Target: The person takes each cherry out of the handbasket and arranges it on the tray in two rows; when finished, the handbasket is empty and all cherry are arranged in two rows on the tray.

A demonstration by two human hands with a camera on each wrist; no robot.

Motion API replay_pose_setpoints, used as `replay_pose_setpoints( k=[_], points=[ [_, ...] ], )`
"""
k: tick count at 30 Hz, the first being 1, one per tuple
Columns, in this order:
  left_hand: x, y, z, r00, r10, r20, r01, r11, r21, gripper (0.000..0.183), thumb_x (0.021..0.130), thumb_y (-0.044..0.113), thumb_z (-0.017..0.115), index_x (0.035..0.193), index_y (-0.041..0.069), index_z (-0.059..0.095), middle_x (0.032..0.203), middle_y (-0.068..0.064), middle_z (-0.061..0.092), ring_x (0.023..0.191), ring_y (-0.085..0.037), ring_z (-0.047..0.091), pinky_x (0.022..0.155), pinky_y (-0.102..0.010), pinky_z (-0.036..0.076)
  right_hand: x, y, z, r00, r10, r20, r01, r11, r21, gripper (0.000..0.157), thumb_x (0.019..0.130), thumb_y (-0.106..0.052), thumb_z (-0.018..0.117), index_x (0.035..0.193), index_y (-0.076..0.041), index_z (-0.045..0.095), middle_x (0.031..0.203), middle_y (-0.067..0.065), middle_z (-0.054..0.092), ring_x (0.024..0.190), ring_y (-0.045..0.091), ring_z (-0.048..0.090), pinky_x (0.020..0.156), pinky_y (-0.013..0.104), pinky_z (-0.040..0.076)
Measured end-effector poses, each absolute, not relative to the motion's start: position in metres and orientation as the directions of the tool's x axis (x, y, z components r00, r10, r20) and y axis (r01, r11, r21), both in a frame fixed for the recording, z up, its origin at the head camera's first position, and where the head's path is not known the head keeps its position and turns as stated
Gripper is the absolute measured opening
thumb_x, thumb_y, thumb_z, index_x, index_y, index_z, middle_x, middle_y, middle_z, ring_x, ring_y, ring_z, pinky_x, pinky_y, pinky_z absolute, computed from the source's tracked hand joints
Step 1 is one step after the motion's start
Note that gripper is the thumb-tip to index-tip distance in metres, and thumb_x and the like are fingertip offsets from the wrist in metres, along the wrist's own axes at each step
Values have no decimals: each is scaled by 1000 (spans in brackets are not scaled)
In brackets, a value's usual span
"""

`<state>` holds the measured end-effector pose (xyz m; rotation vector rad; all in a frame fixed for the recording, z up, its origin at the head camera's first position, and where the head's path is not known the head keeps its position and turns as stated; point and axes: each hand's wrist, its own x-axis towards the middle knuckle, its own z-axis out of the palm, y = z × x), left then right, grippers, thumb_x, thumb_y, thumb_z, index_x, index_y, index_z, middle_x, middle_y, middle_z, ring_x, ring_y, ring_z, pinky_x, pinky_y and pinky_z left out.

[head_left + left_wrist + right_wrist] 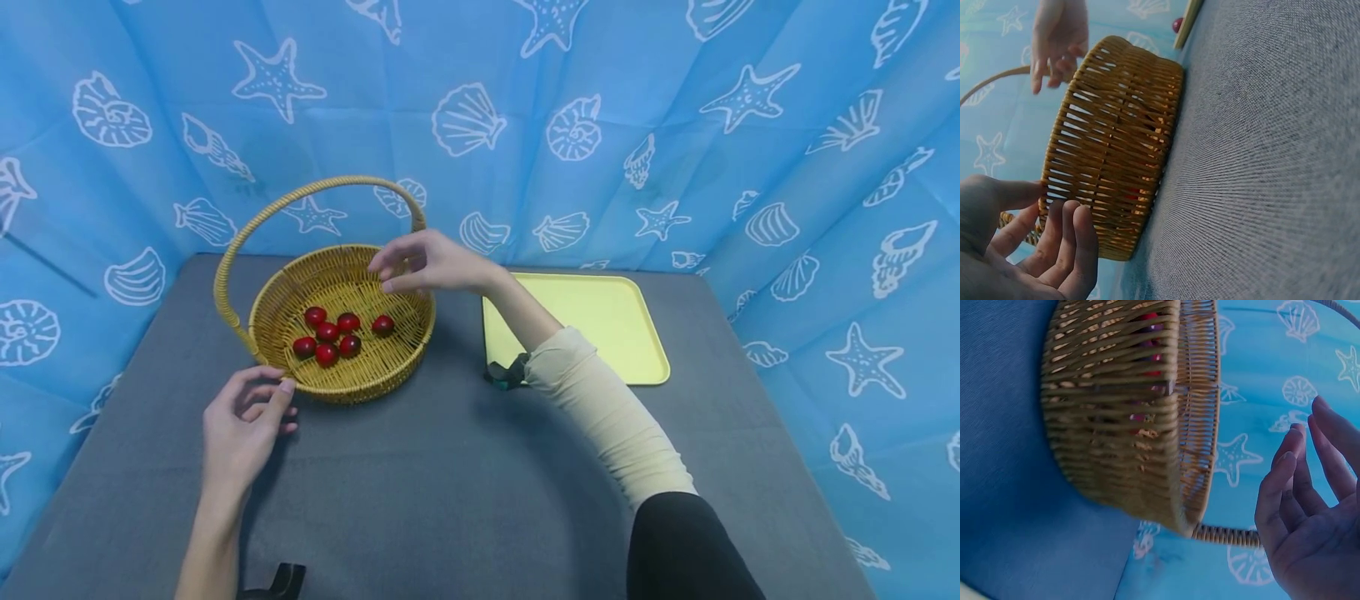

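Wicker basket (378,379), golden-brown, round, with one tall arched handle (243,225); stands upright on the grey surface (465,492), near the back left corner. Contents: seven glossy red fruits (327,332), dark in patches, on the woven floor; six grouped toward the left, the seventh slightly apart to the right.

Hands, two, well apart from each other. Left hand (243,421): at the basket's near left rim, thumb and forefinger pinching the edge, the other fingers bent beside the outer wall. Right hand (423,260): above the basket's far right rim, palm down, fingers loosely bent and spread from the thumb, nothing held. Sleeve (615,417), cream, gathered below the right elbow; black cloth above it.

Tray (600,325), pale yellow, rectangular, rounded corners, raised lip; lies flat by the back edge of the surface, toward the back right corner, partly covered by the right forearm. Single red fruit (1177,25) at the tray's edge, seen from the left wrist.

Curtain (480,192), blue, printed with white shells and starfish; hangs behind and along both sides of the surface.
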<state>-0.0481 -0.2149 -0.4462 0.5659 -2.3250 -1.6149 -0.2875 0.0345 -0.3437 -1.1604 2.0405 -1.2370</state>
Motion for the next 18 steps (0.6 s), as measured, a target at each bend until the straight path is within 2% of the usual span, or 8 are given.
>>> replay_pose_setpoints(
  k=[1,3,8,9,10,12,15,18],
  points=[
    [-48,-215,-446,-892,-452,-11,-168,308,936,31,107,27,71,134,13,63,99,8,70,77,-5,74,65,-23,68,-288,30,-343,-519,-854,20,-419,234,-877,34,99,-14,80,132,-10,74,119,9,76,84,19,72,71,39,64],
    [-48,-215,-447,-892,-452,-10,-166,307,937,32,107,27,71,134,13,64,98,10,70,77,-5,74,65,-23,68,-289,20,-342,-512,-859,15,-435,245,-867,34,99,-15,80,132,-11,74,118,7,76,84,18,71,72,36,64],
    [-48,-216,-447,-893,-451,-16,-169,301,939,33,107,28,72,134,13,63,97,12,70,77,-5,74,66,-23,69,-291,-4,-338,-502,-865,2,-470,271,-840,34,100,-19,80,133,-11,73,122,8,77,101,16,72,84,37,67],
    [-48,-216,-447,-893,-450,-14,-166,301,939,32,107,28,72,134,13,63,98,11,71,77,-5,74,66,-23,69,-292,-7,-338,-504,-864,-9,-465,280,-840,35,101,-21,79,134,-11,73,122,8,77,100,16,73,84,39,67],
    [-48,-216,-447,-894,-448,-12,-164,302,939,33,107,28,72,134,13,64,98,10,71,77,-5,74,66,-23,69,-292,-11,-338,-504,-864,-15,-464,286,-838,35,101,-21,79,134,-12,73,124,8,76,106,15,73,89,41,68],
    [-48,-215,-448,-895,-446,-3,-155,304,940,32,107,27,72,134,12,64,99,7,72,77,-6,75,65,-23,69,-293,-17,-338,-509,-860,-45,-445,307,-841,35,102,-23,78,136,-13,72,124,6,76,106,16,73,86,41,68],
    [-47,-215,-448,-896,-443,12,-138,303,943,32,107,26,72,133,10,64,99,3,74,76,-8,76,64,-24,69,-295,-26,-339,-517,-851,-94,-394,334,-856,35,104,-24,76,137,-16,71,125,4,75,108,17,72,84,36,68],
    [-47,-215,-447,-897,-441,13,-133,299,945,33,107,27,72,133,9,64,97,5,74,76,-9,76,64,-25,69,-298,-35,-341,-531,-839,-117,-346,341,-874,33,104,-25,75,136,-17,72,124,4,75,111,20,72,86,37,68]
  ],
)
